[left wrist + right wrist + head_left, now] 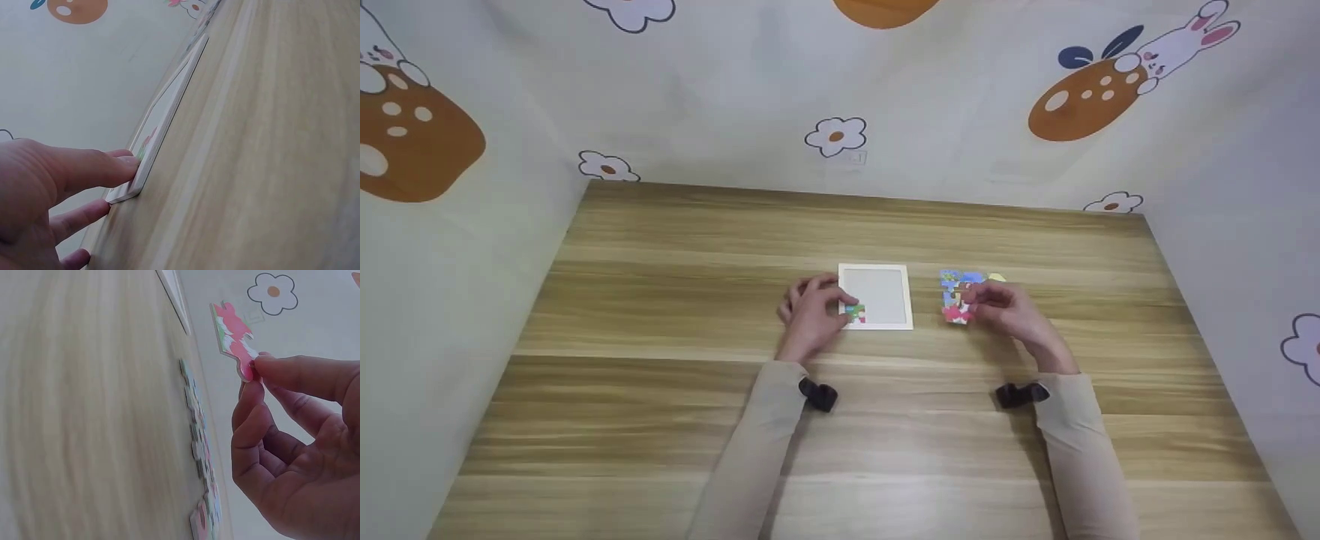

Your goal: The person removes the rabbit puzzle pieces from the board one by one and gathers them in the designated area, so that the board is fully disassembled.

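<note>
A white puzzle frame (910, 300) lies flat on the wooden table, with a small green and red puzzle piece (858, 313) in its near left corner. My left hand (814, 315) rests at that corner; its thumb (112, 169) presses down on the piece while other fingers lie along the frame's edge. To the right, my right hand (1012, 315) pinches a pink, white and green puzzle piece (233, 334) between thumb and fingertips, raised above the table. Beneath and beyond it lie several colourful loose pieces (199, 439), partly hidden by the hand in the head view.
The wood-grain table (675, 420) is bounded by pale cloth walls (720, 97) printed with flowers and rabbits. A yellow piece (997, 277) shows just behind my right hand. Dark wrist devices (819, 394) sit at both cuffs.
</note>
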Tool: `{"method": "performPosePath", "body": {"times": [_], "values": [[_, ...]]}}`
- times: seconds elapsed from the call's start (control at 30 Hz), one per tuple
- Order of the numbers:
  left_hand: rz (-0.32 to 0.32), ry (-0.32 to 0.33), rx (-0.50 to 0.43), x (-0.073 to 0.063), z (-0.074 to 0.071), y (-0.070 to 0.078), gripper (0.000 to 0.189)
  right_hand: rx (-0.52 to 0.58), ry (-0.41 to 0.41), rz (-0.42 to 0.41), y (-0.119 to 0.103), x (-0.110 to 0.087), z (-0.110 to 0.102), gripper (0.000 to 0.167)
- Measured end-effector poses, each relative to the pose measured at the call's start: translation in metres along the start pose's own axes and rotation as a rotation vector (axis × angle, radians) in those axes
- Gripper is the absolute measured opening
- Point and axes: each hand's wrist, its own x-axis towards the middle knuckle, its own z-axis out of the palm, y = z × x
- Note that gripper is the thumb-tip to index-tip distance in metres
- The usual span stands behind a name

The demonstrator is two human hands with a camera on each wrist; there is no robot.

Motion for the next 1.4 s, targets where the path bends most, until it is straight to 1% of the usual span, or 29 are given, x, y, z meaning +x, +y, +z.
{"method": "performPosePath", "body": {"times": [0.23,0.37,0.53,0.67,0.83,1.0,1.2,1.4], "values": [[-0.011,-0.009,0.012,0.0,-0.001,0.0,0.018,-0.083,0.039,0.035,0.003,-0.006,-0.009,0.021],[-0.018,-0.012,0.02,0.0,-0.002,0.001,0.019,-0.121,0.031,0.054,0.005,-0.009,-0.015,0.021],[-0.028,-0.014,0.024,0.0,-0.002,0.001,0.019,-0.109,0.009,0.083,0.006,-0.012,-0.02,0.022],[-0.033,-0.013,0.026,0.0,-0.002,0.001,0.019,-0.112,-0.013,0.083,0.007,-0.014,-0.024,0.022],[-0.011,-0.003,0.013,0.0,-0.001,0.0,0.019,-0.17,-0.036,0.095,0.011,-0.015,-0.029,0.018],[-0.009,-0.002,0.017,0.0,-0.001,0.0,0.019,-0.21,-0.029,0.104,0.011,-0.014,-0.03,0.015],[-0.011,-0.002,0.02,0.0,-0.001,0.0,0.019,-0.268,-0.028,0.094,0.011,-0.014,-0.03,0.014],[-0.008,0.0,0.027,0.0,-0.001,0.0,0.019,-0.263,-0.043,0.083,0.01,-0.013,-0.03,0.015]]}}
